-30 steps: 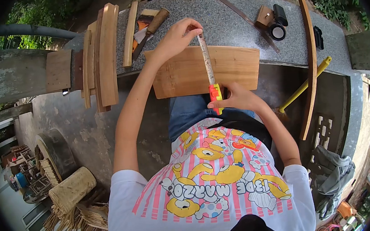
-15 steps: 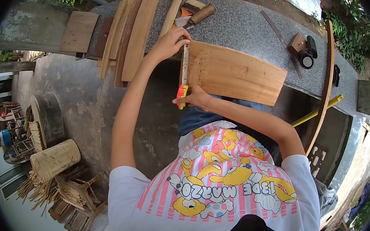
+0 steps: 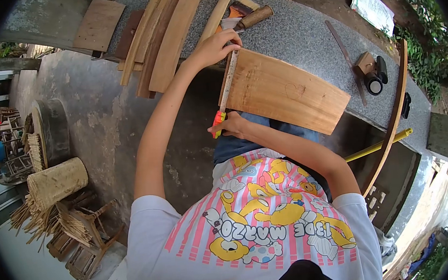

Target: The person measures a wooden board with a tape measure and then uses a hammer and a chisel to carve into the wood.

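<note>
2 hands point(image 3: 219, 48), 1 tape measure point(image 3: 218, 123) (along board point(image 3: 286, 91) end)

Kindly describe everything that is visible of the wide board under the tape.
The board is a broad piece of light brown wood with visible grain, a faint heart-like mark and darker marks near its left end. It lies slanted between the stone counter and the jeans. The tape blade runs along its left end, the left hand at the far corner.
</note>
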{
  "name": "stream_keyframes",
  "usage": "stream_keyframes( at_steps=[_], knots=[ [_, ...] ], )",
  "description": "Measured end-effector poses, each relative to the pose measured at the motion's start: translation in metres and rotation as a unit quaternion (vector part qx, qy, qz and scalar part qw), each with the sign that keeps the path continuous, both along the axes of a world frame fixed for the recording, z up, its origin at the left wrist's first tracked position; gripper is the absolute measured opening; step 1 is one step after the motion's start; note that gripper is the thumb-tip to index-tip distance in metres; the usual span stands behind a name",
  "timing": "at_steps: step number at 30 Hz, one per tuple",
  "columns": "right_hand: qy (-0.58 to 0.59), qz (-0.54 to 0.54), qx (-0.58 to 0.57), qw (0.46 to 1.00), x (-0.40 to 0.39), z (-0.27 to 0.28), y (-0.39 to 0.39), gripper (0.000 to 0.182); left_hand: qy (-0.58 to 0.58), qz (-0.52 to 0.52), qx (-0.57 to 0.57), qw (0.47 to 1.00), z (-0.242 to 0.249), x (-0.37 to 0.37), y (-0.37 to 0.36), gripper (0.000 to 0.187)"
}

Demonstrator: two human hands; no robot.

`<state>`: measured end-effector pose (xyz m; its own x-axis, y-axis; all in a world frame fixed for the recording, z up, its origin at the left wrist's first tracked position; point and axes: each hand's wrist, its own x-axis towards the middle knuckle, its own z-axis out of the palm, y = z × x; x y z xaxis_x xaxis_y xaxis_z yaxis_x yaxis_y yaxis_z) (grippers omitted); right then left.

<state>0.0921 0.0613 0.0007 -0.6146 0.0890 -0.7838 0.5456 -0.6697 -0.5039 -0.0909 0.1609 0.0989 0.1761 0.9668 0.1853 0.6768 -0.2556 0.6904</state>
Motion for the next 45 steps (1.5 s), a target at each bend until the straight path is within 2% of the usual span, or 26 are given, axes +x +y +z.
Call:
stream_keyframes(
  at_steps=[10,16,26,28,29,31,32,34,36,38,40,41,43,45],
  knots=[
    [0.016,-0.111,0.003,0.994,0.001,0.014,-0.010,0.048,-0.050,-0.013,-0.061,0.997,0.002,-0.007,0.003,0.016],
    [0.018,-0.118,0.027,0.992,0.003,0.022,-0.012,0.044,-0.072,-0.015,-0.079,0.994,-0.004,-0.011,0.005,0.016],
    [0.028,-0.131,-0.001,0.991,0.009,0.032,-0.012,0.050,-0.033,0.009,-0.046,0.998,-0.002,-0.003,0.000,0.017],
    [0.021,-0.088,-0.014,0.996,0.013,0.045,-0.008,0.057,-0.040,0.011,-0.050,0.998,0.001,-0.001,-0.002,0.017],
    [0.020,-0.092,-0.013,0.995,0.019,0.052,-0.004,0.057,-0.052,0.048,-0.047,0.996,0.004,-0.002,-0.003,0.018],
    [0.082,-0.073,0.032,0.993,0.040,0.087,0.010,0.062,-0.115,0.109,-0.047,0.986,0.009,-0.003,-0.009,0.019],
    [0.079,-0.077,0.034,0.993,0.053,0.092,0.019,0.062,-0.118,0.105,-0.046,0.986,0.011,-0.001,-0.016,0.019],
    [0.077,-0.078,0.150,0.983,0.086,0.098,0.039,0.064,-0.206,0.174,-0.032,0.963,0.016,0.006,-0.038,0.020],
    [0.092,-0.088,0.171,0.977,0.125,0.114,0.064,0.064,-0.246,0.203,-0.042,0.947,0.008,0.018,-0.065,0.021],
    [0.033,-0.128,0.209,0.969,0.165,0.124,0.084,0.062,-0.309,0.248,-0.061,0.916,-0.013,0.034,-0.090,0.023],
    [0.015,-0.151,0.376,0.914,0.199,0.132,0.091,0.057,-0.375,0.279,-0.053,0.882,-0.039,0.052,-0.108,0.023],
    [0.007,-0.172,0.397,0.902,0.215,0.133,0.092,0.056,-0.374,0.277,-0.054,0.883,-0.049,0.054,-0.113,0.023],
    [-0.017,-0.218,0.424,0.879,0.249,0.131,0.092,0.056,-0.392,0.394,-0.027,0.831,-0.063,0.049,-0.120,0.025],
    [-0.042,-0.253,0.458,0.851,0.281,0.127,0.090,0.055,-0.387,0.401,-0.043,0.830,-0.073,0.041,-0.125,0.025]
  ],
)
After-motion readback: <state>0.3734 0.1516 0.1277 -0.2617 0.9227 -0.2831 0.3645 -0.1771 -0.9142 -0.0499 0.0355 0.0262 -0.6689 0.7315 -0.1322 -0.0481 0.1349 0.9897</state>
